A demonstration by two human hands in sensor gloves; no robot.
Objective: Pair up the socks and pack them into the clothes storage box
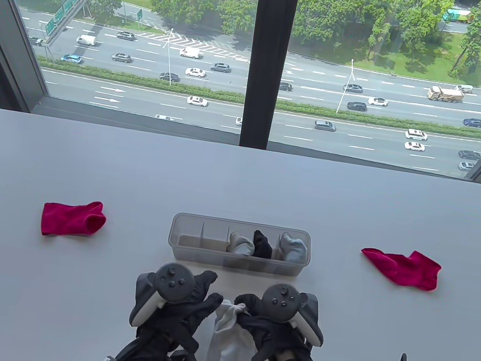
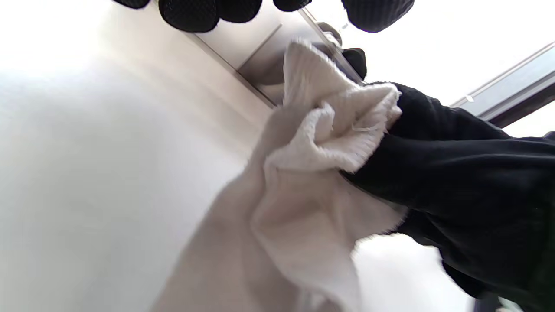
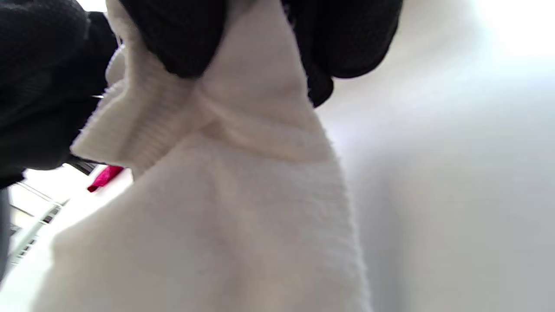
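The right hand (image 1: 273, 318) pinches the white socks (image 1: 229, 352) at the cuff, near the table's front edge; the left hand (image 1: 176, 298) hangs slack beside them, holding nothing. Likely step: rolling this pair. Next, tuck it into a free compartment of the box (image 1: 193, 246).

White sock (image 3: 243, 208) under the fingers (image 3: 182, 39) is fuzzy terry cloth w/ a ribbed knit cuff. Gloves are matt black knit fabric. Box (image 1: 179, 248) past the fingertips is frosted translucent plastic; desk (image 1: 89, 156) smooth, matt white.
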